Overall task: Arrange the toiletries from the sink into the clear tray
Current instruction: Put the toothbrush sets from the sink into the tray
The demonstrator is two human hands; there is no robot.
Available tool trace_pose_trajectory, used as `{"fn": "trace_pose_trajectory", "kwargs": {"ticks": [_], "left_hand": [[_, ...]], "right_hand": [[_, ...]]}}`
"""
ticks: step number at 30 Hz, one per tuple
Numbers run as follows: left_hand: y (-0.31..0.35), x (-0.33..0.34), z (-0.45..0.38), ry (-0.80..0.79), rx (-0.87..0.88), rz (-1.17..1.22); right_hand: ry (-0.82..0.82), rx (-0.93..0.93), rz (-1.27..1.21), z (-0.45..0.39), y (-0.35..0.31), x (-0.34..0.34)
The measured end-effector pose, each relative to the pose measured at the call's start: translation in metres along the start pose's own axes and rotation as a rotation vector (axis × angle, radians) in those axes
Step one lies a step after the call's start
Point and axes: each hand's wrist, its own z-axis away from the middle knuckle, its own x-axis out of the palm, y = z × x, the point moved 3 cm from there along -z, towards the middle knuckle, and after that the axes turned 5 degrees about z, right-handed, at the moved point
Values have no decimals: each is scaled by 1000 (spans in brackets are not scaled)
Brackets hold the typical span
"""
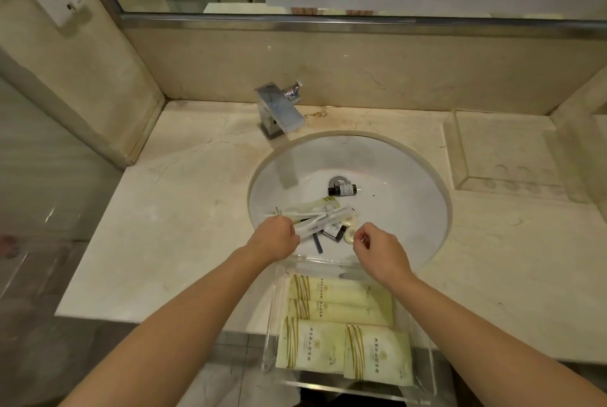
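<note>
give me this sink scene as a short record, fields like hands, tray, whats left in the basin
left hand: left hand grips a clear-wrapped toothbrush over the basin
right hand: right hand with curled fingers above the small pale bottle; no grip visible
tray: clear tray at the counter's near edge, holding four yellow-green sachets
left in sink: dark bottle by the drain, more wrapped items, a dark comb
faucet: chrome faucet behind the sink
</note>
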Motion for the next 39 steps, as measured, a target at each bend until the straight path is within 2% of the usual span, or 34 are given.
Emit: {"fn": "trace_pose_trajectory", "kwargs": {"ticks": [5,8,11,15,24,30,39], "left_hand": [[-4,16,-24,-226,-96,-163],[1,22,-36,-356,-90,-322],[0,25,-49,-406,-76,-390],[-17,29,-71,-334,-106,-347],[-26,42,-105,-336,-145,-274],[-25,37,-122,-174,-182,-161],[-19,51,-129,-156,-264,-55]], "right_hand": [[-169,73,-54,-27,0,14],[-262,88,-57,-42,-2,23],[-315,114,-82,-53,-2,33],[-338,132,-128,-62,-4,42],[-330,141,-168,-71,0,48],[-325,169,-173,-75,4,53],[-317,193,-206,-75,8,57]]}}
